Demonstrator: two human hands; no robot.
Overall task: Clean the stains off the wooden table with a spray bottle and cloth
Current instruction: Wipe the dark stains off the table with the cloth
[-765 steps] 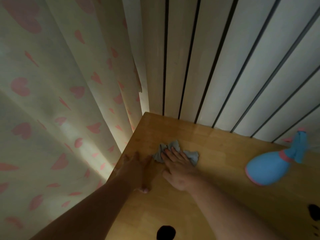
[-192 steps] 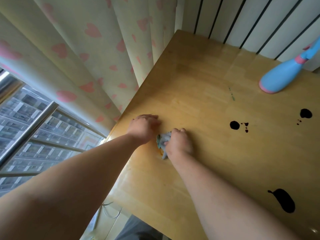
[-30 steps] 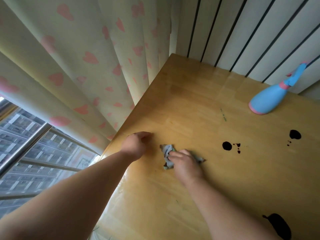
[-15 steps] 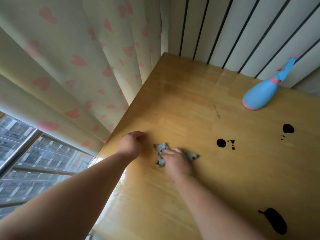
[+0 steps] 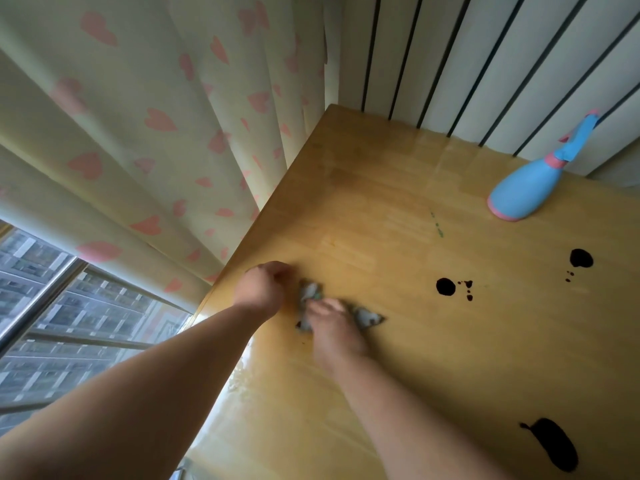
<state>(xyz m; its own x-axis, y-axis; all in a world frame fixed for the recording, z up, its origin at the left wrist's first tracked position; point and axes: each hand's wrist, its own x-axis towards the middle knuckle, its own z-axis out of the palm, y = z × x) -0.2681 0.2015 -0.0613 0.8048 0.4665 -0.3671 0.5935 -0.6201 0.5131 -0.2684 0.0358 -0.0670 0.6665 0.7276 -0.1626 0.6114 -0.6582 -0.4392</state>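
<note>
The right hand (image 5: pixel 334 329) grips the crumpled cloth (image 5: pixel 367 318) against the table (image 5: pixel 381 209), near its left edge. The left hand (image 5: pixel 261 289) rests alongside, fingers curled, holding nothing. The cloth is probably soft and light: bunch it at the centre. Dark stains (image 5: pixel 445 286) lie rightward, the spray bottle (image 5: pixel 523 194) well apart.

Daylight from the window (image 5: pixel 52 306) puts glare on the table (image 5: pixel 381 220) edge; wide-angle bending, slightly blurred hands.
</note>
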